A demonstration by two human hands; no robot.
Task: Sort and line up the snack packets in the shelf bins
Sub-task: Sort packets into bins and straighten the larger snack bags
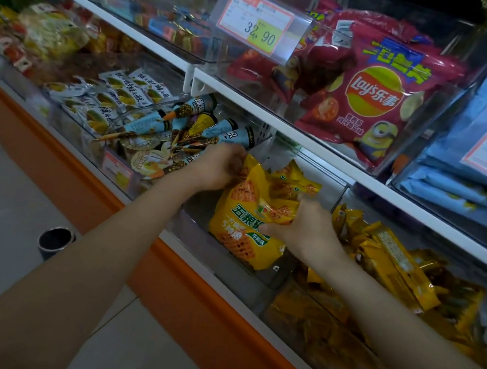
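Pinched the large glossy yellow plastic snack packet (pixel 246 216) at its top corner with the left hand (pixel 222 166); clasped its right edge with the right hand (pixel 304 227), thumb across the front. Sat tilted in the clear plastic shelf bin (pixel 194 227), bottom row, beside blue-wrapped cone snacks (pixel 181 128). Needed gentle squaring upright, face outward, no crushing. Looked puffy, crinkled, green-lettered, orange-latticed.
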